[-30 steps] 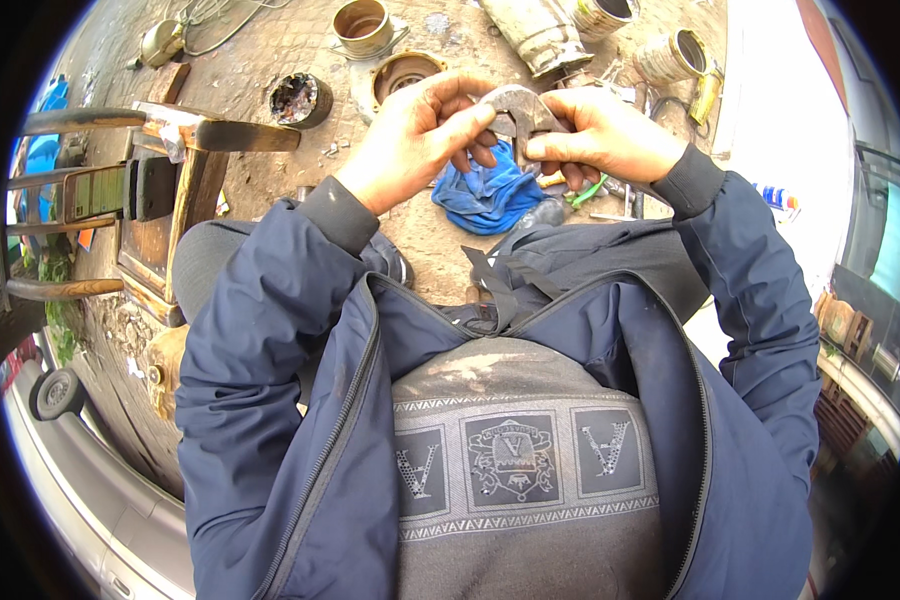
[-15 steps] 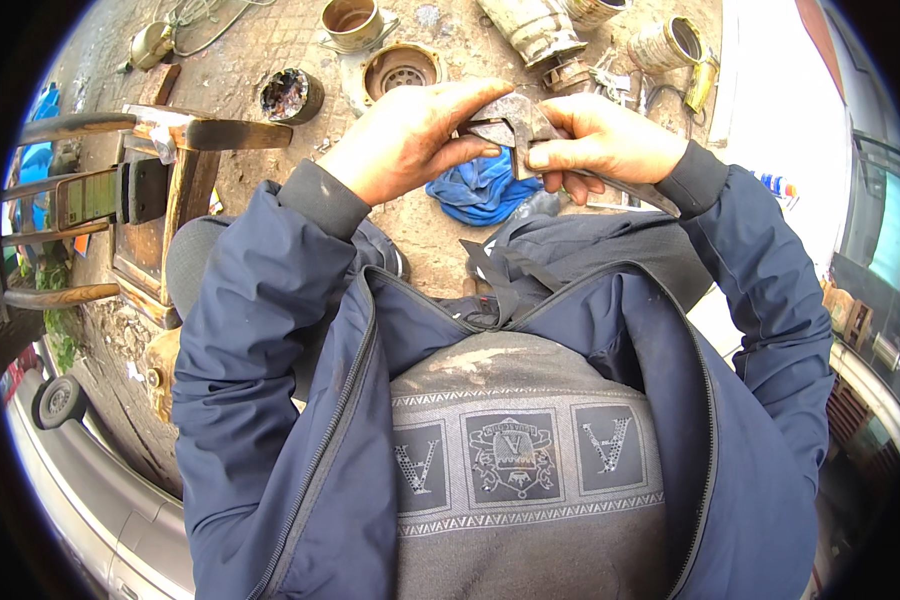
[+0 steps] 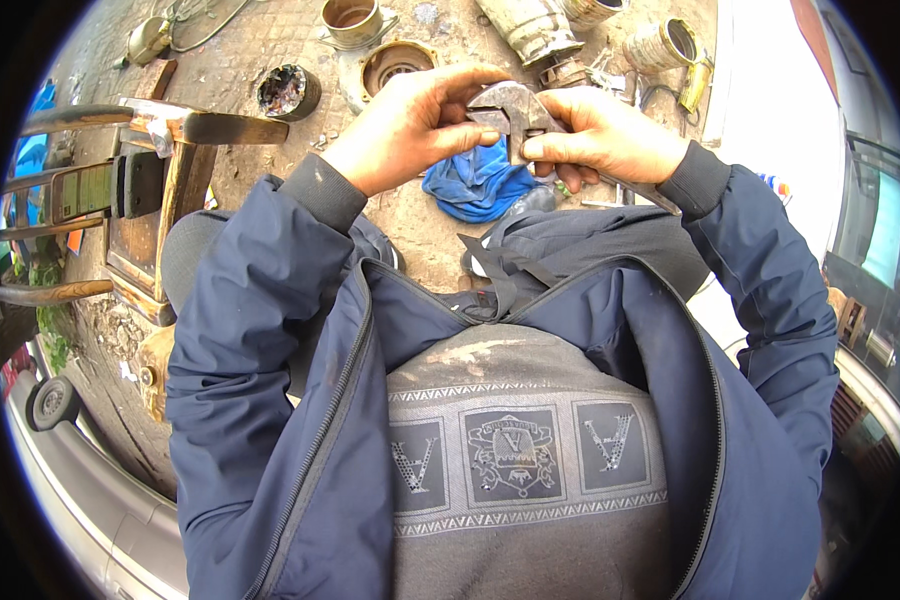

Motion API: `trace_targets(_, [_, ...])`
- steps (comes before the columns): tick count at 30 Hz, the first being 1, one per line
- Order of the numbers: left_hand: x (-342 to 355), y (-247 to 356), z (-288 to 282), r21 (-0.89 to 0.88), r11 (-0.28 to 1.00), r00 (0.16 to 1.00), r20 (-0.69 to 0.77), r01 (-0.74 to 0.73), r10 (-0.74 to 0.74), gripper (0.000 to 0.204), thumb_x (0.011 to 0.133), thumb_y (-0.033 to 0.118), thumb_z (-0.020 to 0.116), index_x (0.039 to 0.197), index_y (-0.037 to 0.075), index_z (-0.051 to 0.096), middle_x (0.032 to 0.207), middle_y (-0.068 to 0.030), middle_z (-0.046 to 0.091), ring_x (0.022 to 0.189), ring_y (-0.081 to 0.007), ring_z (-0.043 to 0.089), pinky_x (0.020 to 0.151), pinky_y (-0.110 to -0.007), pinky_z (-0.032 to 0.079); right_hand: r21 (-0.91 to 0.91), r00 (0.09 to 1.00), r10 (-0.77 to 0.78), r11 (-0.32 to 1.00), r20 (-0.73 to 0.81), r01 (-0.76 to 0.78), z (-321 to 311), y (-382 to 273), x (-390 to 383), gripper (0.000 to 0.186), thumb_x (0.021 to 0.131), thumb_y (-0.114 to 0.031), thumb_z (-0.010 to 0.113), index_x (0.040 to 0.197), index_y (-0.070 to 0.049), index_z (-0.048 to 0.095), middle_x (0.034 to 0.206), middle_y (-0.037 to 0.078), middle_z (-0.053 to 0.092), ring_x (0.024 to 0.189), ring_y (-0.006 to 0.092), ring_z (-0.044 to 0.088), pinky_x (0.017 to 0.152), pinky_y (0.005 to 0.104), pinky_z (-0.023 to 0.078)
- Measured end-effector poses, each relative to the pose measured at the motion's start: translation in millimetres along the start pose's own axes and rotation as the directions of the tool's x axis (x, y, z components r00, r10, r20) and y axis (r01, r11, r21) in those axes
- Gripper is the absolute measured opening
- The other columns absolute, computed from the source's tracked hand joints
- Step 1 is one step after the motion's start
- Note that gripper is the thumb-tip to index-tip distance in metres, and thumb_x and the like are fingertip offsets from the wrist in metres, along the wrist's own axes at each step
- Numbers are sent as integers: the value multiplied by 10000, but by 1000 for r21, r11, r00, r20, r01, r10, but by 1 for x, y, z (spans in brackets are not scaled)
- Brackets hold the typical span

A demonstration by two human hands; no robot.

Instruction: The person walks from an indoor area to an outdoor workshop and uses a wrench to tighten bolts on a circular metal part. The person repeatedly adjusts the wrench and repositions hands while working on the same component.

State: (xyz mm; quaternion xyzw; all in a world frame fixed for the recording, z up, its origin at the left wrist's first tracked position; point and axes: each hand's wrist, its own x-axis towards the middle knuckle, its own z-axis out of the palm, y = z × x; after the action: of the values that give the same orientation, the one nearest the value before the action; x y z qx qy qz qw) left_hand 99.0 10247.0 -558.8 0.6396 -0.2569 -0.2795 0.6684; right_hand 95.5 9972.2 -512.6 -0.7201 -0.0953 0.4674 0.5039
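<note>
A worn grey adjustable wrench (image 3: 510, 103) is held up in front of me, its jaws toward my left hand. My right hand (image 3: 600, 140) grips it just behind the head, thumb beside the jaw. Its handle runs under that hand toward my right cuff. My left hand (image 3: 410, 130) pinches the jaw end between thumb and fingers. Whether anything small sits between the jaws there, I cannot make out. Below the wrench a bundled blue cloth (image 3: 478, 185) lies on the ground.
Beyond my hands stand a round metal housing (image 3: 398, 62), a metal cylinder (image 3: 350, 22), a can with dark contents (image 3: 288, 94) and a large dirty metal body (image 3: 530, 30). An overturned wooden chair (image 3: 160, 210) lies at left, a parked car (image 3: 100, 500) behind it.
The wrench head has tilted a little, showing more of its jaw face. My left fingers have shifted slightly on it. The right hand keeps its grip.
</note>
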Motion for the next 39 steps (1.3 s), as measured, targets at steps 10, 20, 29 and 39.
trace_targets(10, [12,-44,-11,-405,874,909,-193,269,-370,408,1078,263,675,1340,-45,621,1174,-157,761,1015,-244,792,781,-281,633,-143,995,26,989,-97,-40,-24,13,46,396,1043,-391,706,1065,1,652,852,71,738,566,88,657,472,222,499])
trace_targets(20, [10,-161,-31,-455,815,710,-434,359,-555,333,1072,240,678,1246,-44,666,1041,-129,764,878,-192,774,699,-270,600,-352,983,182,918,-33,-182,-60,61,141,373,1036,-365,673,1070,6,679,821,62,734,577,118,671,501,293,539])
trace_targets(29, [44,-237,-39,291,871,691,-719,395,-74,308,942,46,755,1243,-12,725,1009,-109,754,906,-182,714,838,-325,590,-392,973,230,897,23,-203,-90,93,208,342,1021,-344,670,1049,-3,682,825,57,734,578,130,667,509,304,534])
trace_targets(39, [58,-258,-45,269,898,760,-642,348,-102,248,923,52,783,1167,12,756,1012,-90,756,909,-163,722,860,-305,581,-577,927,323,801,190,-161,-110,73,245,274,1049,-282,653,1134,-22,653,864,39,730,612,109,681,516,280,531])
